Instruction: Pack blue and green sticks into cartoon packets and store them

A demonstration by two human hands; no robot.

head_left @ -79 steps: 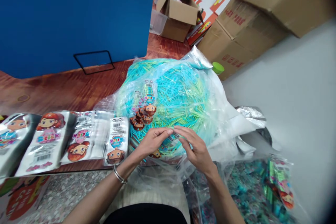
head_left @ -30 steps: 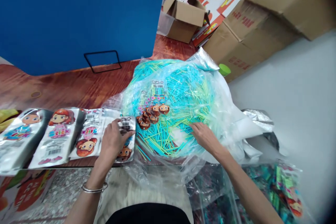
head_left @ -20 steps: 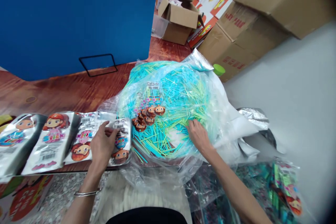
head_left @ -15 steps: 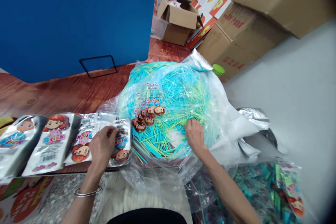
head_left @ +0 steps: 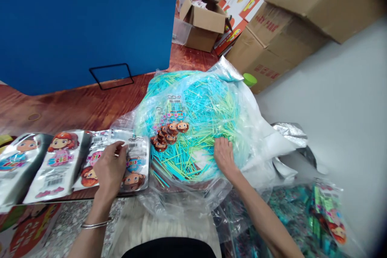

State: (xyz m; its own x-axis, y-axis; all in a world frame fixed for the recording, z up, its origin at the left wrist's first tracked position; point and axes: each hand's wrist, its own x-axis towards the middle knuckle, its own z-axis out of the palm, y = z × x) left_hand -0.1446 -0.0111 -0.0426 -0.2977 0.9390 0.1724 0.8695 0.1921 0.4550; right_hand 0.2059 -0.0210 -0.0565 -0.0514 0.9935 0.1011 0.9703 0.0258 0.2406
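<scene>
A big clear plastic bag point(head_left: 260, 137) lies open before me, heaped with thin blue and green sticks point(head_left: 205, 109). Several small empty cartoon-printed pouches point(head_left: 169, 125) lie fanned on the heap. My right hand point(head_left: 223, 154) rests palm down in the sticks, fingers curled into them. My left hand point(head_left: 110, 168) lies on the filled silver pouches at the table edge, its fingers pressing the rightmost pouch point(head_left: 136, 165). A metal bangle point(head_left: 94, 224) circles that wrist.
A row of filled silver pouches point(head_left: 57, 161) runs left along the wooden table point(head_left: 78, 105). A blue panel point(head_left: 84, 20) stands behind. Cardboard boxes point(head_left: 287, 20) pile at the back right. Another bag of packed pouches point(head_left: 305, 217) sits at my lower right.
Both hands left the pouch they worked together. My left hand carried it to the row of filled pouches and now presses it there. My right hand went into the stick heap.
</scene>
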